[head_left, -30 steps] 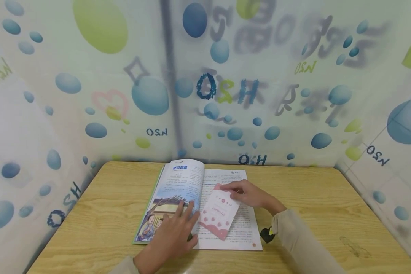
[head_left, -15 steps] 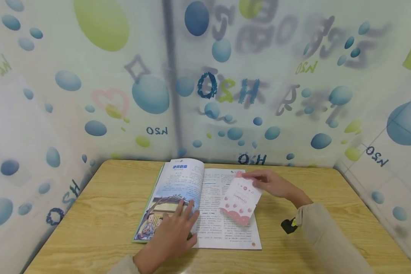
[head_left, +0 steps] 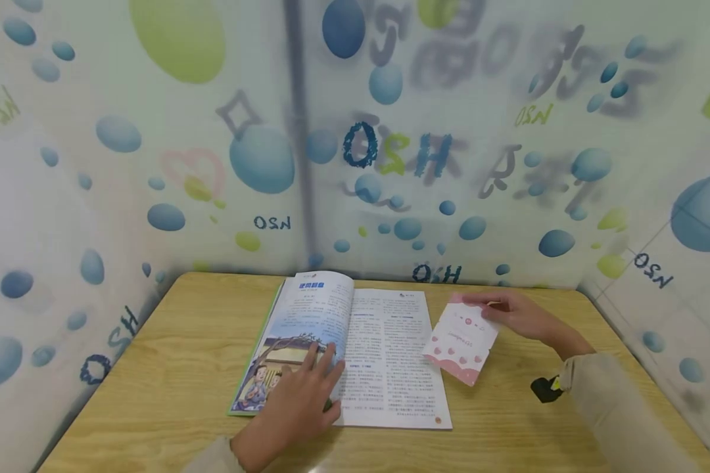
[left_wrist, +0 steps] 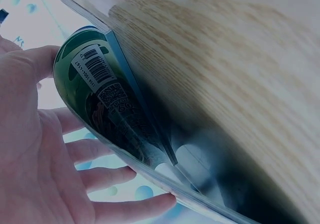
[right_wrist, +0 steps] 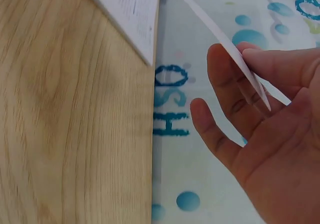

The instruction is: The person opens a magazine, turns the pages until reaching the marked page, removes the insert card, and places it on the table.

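Note:
An open magazine (head_left: 393,387) lies on the table, with blue heading and a cartoon picture on its left page. My left hand (head_left: 298,397) rests on that left page near the spine, fingers spread and fairly straight. In the left wrist view the magazine's green back cover (left_wrist: 82,86) bows up off the table, its barcode showing beside my fingers. My right hand (head_left: 523,318) pinches a thin pink-and-white card (head_left: 458,341) with strawberry prints by its top edge. The card hangs tilted at the magazine's right edge. Seen edge-on in the right wrist view, it runs between thumb and fingers.
The wooden table (head_left: 171,368) meets a printed wall sheet (head_left: 355,217) with bubbles and "H2O" letters behind and at both sides. A small black-and-yellow object (head_left: 545,389) shows beside my right sleeve (head_left: 615,401).
My right hand has carried the card to the right, from over the right page to the magazine's right edge. The left hand stays in place on the left page.

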Motion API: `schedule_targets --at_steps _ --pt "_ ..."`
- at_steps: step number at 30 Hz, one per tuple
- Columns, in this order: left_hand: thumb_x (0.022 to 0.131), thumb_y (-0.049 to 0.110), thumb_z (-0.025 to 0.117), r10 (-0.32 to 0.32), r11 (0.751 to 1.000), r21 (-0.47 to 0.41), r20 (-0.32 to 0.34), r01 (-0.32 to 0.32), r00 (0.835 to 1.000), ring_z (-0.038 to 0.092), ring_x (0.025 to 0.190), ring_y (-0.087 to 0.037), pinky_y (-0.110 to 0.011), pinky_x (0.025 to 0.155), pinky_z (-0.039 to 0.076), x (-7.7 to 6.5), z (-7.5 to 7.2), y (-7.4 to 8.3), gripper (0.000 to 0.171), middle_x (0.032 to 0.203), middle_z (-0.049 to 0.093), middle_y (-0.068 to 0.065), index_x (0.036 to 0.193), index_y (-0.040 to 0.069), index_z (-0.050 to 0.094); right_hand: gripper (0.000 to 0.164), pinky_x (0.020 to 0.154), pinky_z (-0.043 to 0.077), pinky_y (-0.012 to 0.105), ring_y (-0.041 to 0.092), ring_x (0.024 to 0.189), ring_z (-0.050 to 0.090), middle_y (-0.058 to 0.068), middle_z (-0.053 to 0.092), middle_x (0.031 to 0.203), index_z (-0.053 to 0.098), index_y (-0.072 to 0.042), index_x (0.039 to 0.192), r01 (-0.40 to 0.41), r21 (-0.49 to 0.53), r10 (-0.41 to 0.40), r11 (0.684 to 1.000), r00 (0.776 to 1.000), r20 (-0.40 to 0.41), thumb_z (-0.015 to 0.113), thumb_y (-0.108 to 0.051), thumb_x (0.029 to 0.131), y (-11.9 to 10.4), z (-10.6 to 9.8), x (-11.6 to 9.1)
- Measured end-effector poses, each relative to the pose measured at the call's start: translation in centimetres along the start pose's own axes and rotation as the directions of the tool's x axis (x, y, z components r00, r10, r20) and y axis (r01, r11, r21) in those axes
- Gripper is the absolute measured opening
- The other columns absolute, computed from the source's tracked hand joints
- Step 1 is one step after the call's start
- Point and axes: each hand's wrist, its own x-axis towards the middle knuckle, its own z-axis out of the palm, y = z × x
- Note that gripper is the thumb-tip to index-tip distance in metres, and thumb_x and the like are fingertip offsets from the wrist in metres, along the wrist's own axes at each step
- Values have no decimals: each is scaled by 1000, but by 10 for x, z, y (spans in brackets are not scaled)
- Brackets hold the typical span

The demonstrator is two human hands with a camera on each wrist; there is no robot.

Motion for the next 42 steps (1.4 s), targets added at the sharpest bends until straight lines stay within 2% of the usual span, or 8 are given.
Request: schedule_targets --at_steps 6,15,20,24,26,29,33,42 --pt "90 44 63 8 1000 -1 -14 -8 1000 49 129 -45 -63 70 55 0 0 0 57 148 47 -17 137 11 59 35 85 50 22 13 115 58 20 57 138 60 -2 135 -2 -87 -2 996 999 -41 56 -10 101 10 -11 -15" --pt "89 44 63 12 1000 16 -22 -11 1000 50 128 -45 -63 69 55 1 3 -1 57 147 48 -17 136 12 60 35 84 50 20 7 112 57 24 60 132 59 3 134 -40 -109 36 993 999 -37 57 -5 99 38 -27 -30" --pt "89 44 63 6 1000 8 -14 -6 1000 49 129 -45 -63 70 55 1 2 -1 57 147 47 -17 137 12 60 35 83 50 21 5 105 57 23 61 129 60 3 132 -78 -70 80 994 997 17 58 -2 98 48 -30 -32" --pt "89 44 63 2 1000 -4 -8 -2 1000 49 130 -45 -63 71 54 1 3 -1 58 148 47 -17 137 12 59 35 80 50 23 11 99 57 22 61 126 60 4 131 -52 -67 56 996 997 56 58 0 96 53 -26 -30" --pt "89 44 63 0 1000 -7 -6 0 1000 48 130 -46 -64 71 54 1 3 -1 58 148 47 -17 138 12 59 35 78 51 24 14 96 57 21 63 122 61 4 130 -30 -102 36 994 997 61 59 2 95 56 -22 -27" --pt "89 44 63 1 1000 -2 -9 -1 1000 49 129 -45 -63 71 55 0 3 -1 58 148 47 -17 137 12 59 36 77 50 26 17 93 55 17 64 119 62 2 129 -54 -162 63 985 997 52 60 3 94 62 -15 -21" --pt "89 43 63 2 1000 -12 -5 -2 1000 48 130 -46 -64 71 54 0 1 0 58 148 47 -18 137 11 59 38 81 52 34 24 98 58 17 64 121 64 1 128 -106 -214 113 971 993 24 60 6 91 68 -4 -14" --pt "89 43 63 0 1000 -21 11 0 1000 48 130 -46 -65 73 54 0 -1 1 57 148 46 -18 137 11 59 39 88 53 51 35 103 62 22 64 120 62 6 127 -98 -257 95 962 995 -22 56 12 89 69 12 -11"
